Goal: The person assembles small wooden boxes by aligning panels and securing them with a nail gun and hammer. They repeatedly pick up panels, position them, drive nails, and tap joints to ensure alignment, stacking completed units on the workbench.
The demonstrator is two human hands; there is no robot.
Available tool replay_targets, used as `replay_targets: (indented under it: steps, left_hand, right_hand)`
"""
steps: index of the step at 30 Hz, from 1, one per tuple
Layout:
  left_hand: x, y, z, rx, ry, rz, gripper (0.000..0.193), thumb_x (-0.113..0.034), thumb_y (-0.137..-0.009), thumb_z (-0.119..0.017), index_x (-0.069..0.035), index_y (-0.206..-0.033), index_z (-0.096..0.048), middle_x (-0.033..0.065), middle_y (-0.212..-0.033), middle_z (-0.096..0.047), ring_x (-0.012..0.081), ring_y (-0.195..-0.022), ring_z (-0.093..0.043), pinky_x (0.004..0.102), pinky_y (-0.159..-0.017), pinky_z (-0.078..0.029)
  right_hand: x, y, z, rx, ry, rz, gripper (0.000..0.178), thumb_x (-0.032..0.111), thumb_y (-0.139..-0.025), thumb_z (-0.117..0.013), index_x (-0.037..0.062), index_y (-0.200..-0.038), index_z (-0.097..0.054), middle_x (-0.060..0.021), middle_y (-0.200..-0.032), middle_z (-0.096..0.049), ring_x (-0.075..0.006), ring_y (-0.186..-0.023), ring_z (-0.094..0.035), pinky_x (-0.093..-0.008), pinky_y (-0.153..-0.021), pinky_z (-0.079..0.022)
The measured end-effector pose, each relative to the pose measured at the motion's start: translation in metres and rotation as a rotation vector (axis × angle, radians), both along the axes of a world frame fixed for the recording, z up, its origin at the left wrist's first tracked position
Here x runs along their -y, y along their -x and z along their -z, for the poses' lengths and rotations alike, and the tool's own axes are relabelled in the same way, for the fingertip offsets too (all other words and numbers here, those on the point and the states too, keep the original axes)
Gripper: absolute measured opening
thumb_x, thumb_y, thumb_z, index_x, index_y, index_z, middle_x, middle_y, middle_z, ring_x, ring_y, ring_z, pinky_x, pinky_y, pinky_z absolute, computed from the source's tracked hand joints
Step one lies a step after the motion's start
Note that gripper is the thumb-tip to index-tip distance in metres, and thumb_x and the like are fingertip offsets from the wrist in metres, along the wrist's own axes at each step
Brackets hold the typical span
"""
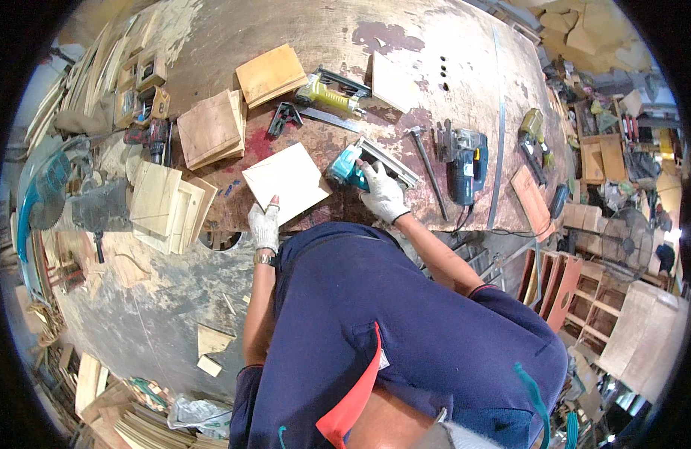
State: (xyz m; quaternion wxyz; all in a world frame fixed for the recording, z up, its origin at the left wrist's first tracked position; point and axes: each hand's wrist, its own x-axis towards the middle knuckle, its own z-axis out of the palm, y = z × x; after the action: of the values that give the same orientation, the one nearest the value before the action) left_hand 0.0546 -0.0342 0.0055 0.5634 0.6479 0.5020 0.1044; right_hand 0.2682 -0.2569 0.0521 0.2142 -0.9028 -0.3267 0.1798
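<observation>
My left hand, in a white fingerless-tipped work glove, grips the near left edge of a pale square wooden board, thumb on top. The board lies at the front of the workbench. My right hand, gloved too, is closed round a teal nail gun with a long silver magazine, lying just right of the board. Part of the gun's handle is hidden under my fingers. Behind it lie a yellow-green nail gun, a steel ruler and a black clamp-like piece.
Stacked boards lie left, another pile at the bench edge. A hammer and a corded jigsaw are on the right, beyond them a long metal strip. A teal circular saw stands far left.
</observation>
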Motion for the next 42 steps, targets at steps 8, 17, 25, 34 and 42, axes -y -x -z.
replay_targets:
  steps: [8, 17, 25, 34, 42]
  left_hand:
    - [0.002, 0.025, -0.009, 0.102, -0.118, -0.295, 0.044, -0.028, -0.098, -0.069, 0.01, -0.118, -0.061, 0.0167, -0.105, -0.07, 0.0208, -0.086, -0.066, 0.036, -0.076, -0.054]
    - [0.006, 0.031, 0.029, 0.458, 0.155, -0.488, 0.04, -0.027, -0.094, -0.073, 0.004, -0.116, -0.061, 0.0125, -0.102, -0.07, 0.0241, -0.08, -0.072, 0.0396, -0.059, -0.06]
    - [0.009, 0.019, -0.004, 0.27, 0.191, -0.489, 0.038, -0.024, -0.095, -0.072, 0.007, -0.114, -0.06, 0.0168, -0.103, -0.07, 0.025, -0.079, -0.072, 0.0367, -0.06, -0.061]
    - [0.019, 0.015, -0.02, 0.192, 0.196, -0.503, 0.046, -0.034, -0.093, -0.073, 0.007, -0.111, -0.061, 0.0174, -0.096, -0.069, 0.0278, -0.09, -0.07, 0.0387, -0.073, -0.055]
    - [0.016, 0.021, -0.005, -0.04, -0.023, -0.42, 0.051, -0.038, -0.087, -0.077, 0.007, -0.108, -0.063, 0.0249, -0.099, -0.07, 0.0388, -0.092, -0.068, 0.0471, -0.083, -0.051]
  right_hand:
    - [0.065, -0.081, 0.028, 0.402, 0.127, 0.564, 0.049, 0.024, -0.086, -0.071, 0.0011, -0.125, -0.054, -0.0251, -0.113, -0.059, -0.0432, -0.103, -0.061, -0.0505, -0.086, -0.052]
    - [0.057, -0.101, 0.062, 0.278, 0.098, 0.471, 0.021, 0.016, -0.09, -0.06, 0.0038, -0.107, -0.056, -0.0235, -0.088, -0.068, -0.0437, -0.082, -0.068, -0.0534, -0.071, -0.053]
    - [-0.035, 0.013, -0.022, -0.183, -0.471, -0.194, 0.03, 0.019, -0.099, -0.059, 0.005, -0.125, -0.064, -0.0201, -0.076, -0.064, -0.0314, -0.067, -0.064, -0.0409, -0.064, -0.05]
    - [-0.08, 0.032, -0.002, -0.261, -0.301, -0.341, 0.013, 0.007, -0.097, -0.054, 0.0024, -0.106, -0.063, -0.0257, -0.072, -0.062, -0.0379, -0.065, -0.063, -0.0424, -0.057, -0.047]
    - [-0.077, 0.043, 0.005, -0.258, -0.186, -0.34, 0.016, 0.016, -0.102, -0.051, 0.0047, -0.108, -0.061, -0.0254, -0.071, -0.062, -0.0458, -0.069, -0.064, -0.0493, -0.058, -0.045]
